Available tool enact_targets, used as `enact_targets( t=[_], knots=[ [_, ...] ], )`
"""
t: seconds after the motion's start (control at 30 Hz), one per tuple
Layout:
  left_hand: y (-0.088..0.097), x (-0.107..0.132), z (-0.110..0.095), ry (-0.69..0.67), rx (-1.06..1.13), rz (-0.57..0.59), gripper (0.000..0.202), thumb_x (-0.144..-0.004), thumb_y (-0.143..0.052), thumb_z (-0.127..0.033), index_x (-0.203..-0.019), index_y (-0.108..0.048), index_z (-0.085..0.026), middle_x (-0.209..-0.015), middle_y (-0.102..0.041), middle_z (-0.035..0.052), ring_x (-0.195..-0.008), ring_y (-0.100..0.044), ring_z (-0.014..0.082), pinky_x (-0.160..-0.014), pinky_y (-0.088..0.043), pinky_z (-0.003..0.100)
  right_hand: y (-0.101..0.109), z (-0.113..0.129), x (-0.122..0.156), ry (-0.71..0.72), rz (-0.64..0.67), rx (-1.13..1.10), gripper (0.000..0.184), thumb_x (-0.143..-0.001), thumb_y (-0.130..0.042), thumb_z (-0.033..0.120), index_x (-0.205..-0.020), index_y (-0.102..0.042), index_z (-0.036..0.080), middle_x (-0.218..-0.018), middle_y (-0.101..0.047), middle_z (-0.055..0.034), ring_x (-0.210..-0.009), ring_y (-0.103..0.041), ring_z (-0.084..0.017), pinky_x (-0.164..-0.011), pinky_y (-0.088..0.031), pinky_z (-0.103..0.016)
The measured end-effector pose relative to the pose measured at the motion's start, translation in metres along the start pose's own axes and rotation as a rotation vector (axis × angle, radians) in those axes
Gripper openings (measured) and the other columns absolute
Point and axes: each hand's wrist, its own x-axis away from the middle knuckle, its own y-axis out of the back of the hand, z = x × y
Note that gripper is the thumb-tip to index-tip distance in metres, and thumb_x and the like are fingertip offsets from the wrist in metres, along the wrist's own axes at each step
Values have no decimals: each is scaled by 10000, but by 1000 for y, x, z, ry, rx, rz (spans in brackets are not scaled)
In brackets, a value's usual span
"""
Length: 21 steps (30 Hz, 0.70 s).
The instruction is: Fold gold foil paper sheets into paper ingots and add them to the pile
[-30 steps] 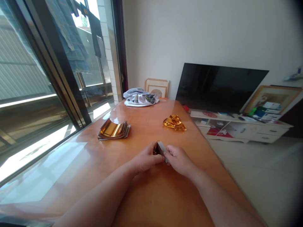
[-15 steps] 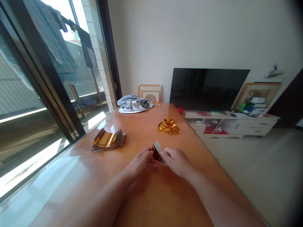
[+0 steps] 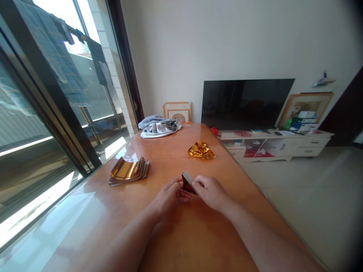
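Between my two hands is a sheet of foil paper [image 3: 187,183], partly folded, with a greyish back and a dark reddish, shiny inner face. My left hand [image 3: 171,192] pinches its left edge between thumb and fingers. On the other side, my right hand [image 3: 209,189] grips the right edge with the thumb on top. To the left lies a curved stack of gold foil paper [image 3: 127,170]. Beyond my hands sit several folded gold foil pieces [image 3: 201,150], bunched together on the table [image 3: 176,241].
A heap of grey and white cloth [image 3: 159,126] lies at the table's far end. Glass sliding doors [image 3: 53,94] run along the left. Past the table's right edge are a low white cabinet [image 3: 303,145] and a television [image 3: 246,104].
The foil paper has opened slightly between my hands, showing more of its dark inner face. Both hands keep hold of it. The view has shifted a little.
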Motion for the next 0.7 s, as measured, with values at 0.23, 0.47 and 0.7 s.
enact_targets(
  t=[0.23, 0.47, 0.7],
  knots=[
    [-1, 3, -4, -3, -183, -56, 324, -865, -635, -418, -1067, -599, -168, -863, -692, 47, -702, -640, 134, -651, -499, 242, 5, 3, 1, 20, 5, -24, 323, -938, -490, 444, -735, -601, 217, -651, -607, 24, -603, -527, -139, -566, -332, -234],
    [4, 1, -2, -30, -301, -112, 305, -916, -513, -431, -1024, -598, -159, -599, -614, -4, -541, -543, 116, -508, -372, 201, 11, 0, -4, 6, -59, -57, 386, -954, -451, 492, -744, -613, 212, -668, -605, 23, -602, -515, -137, -569, -345, -239],
    [2, 4, -6, -22, -336, -83, 255, -883, -544, -391, -956, -626, -161, -566, -563, -31, -493, -473, 91, -486, -298, 195, 11, -5, -6, 6, -94, -95, 354, -953, -472, 483, -765, -594, 209, -680, -592, 30, -616, -512, -135, -569, -347, -237]
  ],
)
